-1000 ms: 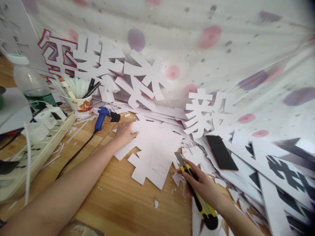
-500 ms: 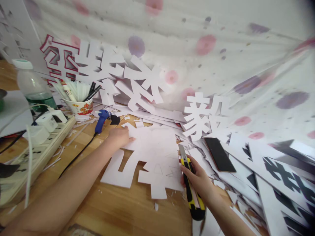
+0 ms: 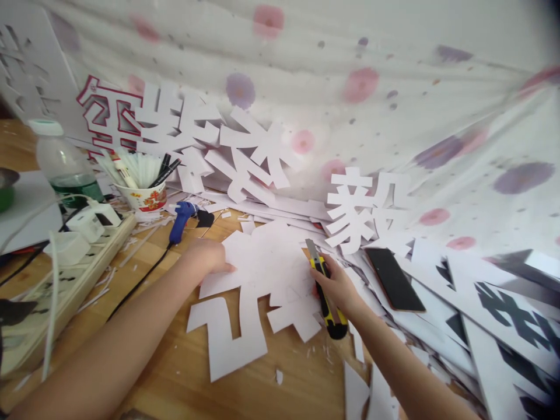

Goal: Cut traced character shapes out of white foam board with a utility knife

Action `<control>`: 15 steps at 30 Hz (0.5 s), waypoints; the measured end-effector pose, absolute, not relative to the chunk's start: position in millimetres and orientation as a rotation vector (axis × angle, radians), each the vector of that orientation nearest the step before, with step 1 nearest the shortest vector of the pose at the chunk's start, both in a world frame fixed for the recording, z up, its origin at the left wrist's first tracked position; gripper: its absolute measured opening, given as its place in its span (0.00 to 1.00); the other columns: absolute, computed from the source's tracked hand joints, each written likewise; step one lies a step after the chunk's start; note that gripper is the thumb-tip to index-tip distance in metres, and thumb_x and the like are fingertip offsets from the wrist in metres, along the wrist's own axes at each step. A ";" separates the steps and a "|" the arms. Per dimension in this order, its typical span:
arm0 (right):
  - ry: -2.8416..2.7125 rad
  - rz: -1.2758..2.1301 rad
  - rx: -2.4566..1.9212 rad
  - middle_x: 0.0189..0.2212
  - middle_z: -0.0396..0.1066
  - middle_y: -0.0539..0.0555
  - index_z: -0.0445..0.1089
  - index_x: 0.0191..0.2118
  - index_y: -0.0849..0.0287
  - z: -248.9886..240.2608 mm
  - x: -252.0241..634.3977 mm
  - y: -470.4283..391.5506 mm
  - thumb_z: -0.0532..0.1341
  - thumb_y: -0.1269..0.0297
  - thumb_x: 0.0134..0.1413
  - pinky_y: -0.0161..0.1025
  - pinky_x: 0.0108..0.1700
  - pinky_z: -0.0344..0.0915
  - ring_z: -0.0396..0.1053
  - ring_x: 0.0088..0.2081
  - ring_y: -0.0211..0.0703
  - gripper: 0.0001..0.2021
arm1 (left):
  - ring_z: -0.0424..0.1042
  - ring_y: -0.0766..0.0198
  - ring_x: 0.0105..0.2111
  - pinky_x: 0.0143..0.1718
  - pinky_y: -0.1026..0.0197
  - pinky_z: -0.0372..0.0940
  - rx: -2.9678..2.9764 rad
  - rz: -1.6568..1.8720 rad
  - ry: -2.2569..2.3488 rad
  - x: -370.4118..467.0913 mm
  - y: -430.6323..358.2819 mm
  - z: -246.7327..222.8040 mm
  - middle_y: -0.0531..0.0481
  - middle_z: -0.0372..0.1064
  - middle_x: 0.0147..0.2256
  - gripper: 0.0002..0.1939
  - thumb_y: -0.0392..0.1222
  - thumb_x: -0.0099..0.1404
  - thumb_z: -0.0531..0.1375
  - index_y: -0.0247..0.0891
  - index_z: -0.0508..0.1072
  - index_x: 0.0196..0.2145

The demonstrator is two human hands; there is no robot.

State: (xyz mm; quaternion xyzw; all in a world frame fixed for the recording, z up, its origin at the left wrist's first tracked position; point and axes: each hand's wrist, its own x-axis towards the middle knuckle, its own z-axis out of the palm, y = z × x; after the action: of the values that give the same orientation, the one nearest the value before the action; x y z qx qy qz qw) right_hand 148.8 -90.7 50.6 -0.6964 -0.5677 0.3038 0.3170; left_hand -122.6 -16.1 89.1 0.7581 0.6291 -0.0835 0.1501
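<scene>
A white partly cut-out sheet (image 3: 256, 259) with faint pencil lines lies on the wooden table before me. My left hand (image 3: 209, 256) grips its upper left side, thumb on top; the other fingers are mostly hidden. In my right hand (image 3: 335, 284) is a yellow-and-black utility knife (image 3: 326, 297), its blade out and pointing away from me. The knife is over the sheet's right edge; whether the blade touches the sheet I cannot tell.
At left are a blue glue gun (image 3: 181, 221), a tub of pens (image 3: 149, 198), a bottle (image 3: 72, 169) and a power strip (image 3: 94, 262). White cut-out characters (image 3: 350, 207) lean at the back. At right, a phone (image 3: 395, 280) lies on paper scraps.
The sheet has turned counterclockwise, its lower part swinging right. My left hand has come slightly down and left with it. My right hand and the knife have moved up and left.
</scene>
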 end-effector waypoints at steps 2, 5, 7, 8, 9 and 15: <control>-1.505 0.816 -1.819 0.17 0.65 0.43 0.55 0.51 0.57 47.3 146.8 -82.2 0.54 0.60 0.49 0.35 0.25 0.62 0.65 0.19 0.38 0.22 | 0.71 0.47 0.33 0.34 0.54 0.61 2.194 -0.446 1.797 -122.7 -18.8 92.1 0.40 0.73 0.24 0.24 0.61 0.48 0.57 0.37 0.75 0.32; -1.509 0.926 -1.773 0.18 0.65 0.44 0.56 0.50 0.56 40.9 142.3 -75.4 0.52 0.58 0.51 0.35 0.21 0.61 0.65 0.17 0.38 0.20 | 0.70 0.47 0.36 0.34 0.54 0.62 2.385 -0.387 1.813 -118.1 -28.7 99.1 0.37 0.73 0.33 0.27 0.62 0.53 0.53 0.34 0.74 0.34; -1.517 1.031 -1.700 0.19 0.66 0.44 0.55 0.51 0.55 37.3 137.0 -75.0 0.52 0.57 0.51 0.35 0.21 0.62 0.65 0.17 0.38 0.20 | 0.69 0.47 0.38 0.36 0.53 0.62 2.500 -0.241 1.778 -112.4 -35.1 100.5 0.36 0.71 0.38 0.28 0.61 0.54 0.54 0.33 0.71 0.40; -1.528 1.075 -1.659 0.19 0.66 0.44 0.55 0.51 0.55 36.4 133.9 -75.7 0.52 0.57 0.51 0.35 0.21 0.63 0.65 0.18 0.38 0.21 | 0.69 0.47 0.40 0.37 0.53 0.62 2.541 -0.176 1.707 -108.9 -37.4 99.2 0.37 0.70 0.40 0.29 0.61 0.54 0.54 0.34 0.69 0.42; -1.549 1.097 -1.629 0.18 0.65 0.44 0.55 0.51 0.55 36.4 130.8 -77.0 0.52 0.56 0.52 0.35 0.22 0.63 0.65 0.18 0.38 0.21 | 0.68 0.49 0.41 0.39 0.54 0.61 2.575 -0.119 1.594 -105.1 -39.0 96.3 0.38 0.69 0.42 0.29 0.60 0.54 0.55 0.34 0.68 0.45; -1.873 0.790 -1.868 0.15 0.64 0.44 0.56 0.53 0.57 54.6 119.8 -97.7 0.48 0.60 0.56 0.34 0.25 0.60 0.65 0.17 0.38 0.19 | 0.39 0.56 0.61 0.58 0.54 0.42 2.669 0.082 0.992 -80.3 -37.6 48.2 0.42 0.43 0.61 0.30 0.53 0.62 0.51 0.38 0.53 0.58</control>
State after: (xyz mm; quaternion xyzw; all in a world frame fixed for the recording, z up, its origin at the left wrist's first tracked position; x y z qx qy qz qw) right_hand 119.8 -97.7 54.6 -0.6644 -0.6662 0.2808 0.1893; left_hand -80.3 -37.6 48.2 0.9269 0.3446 0.0286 0.1457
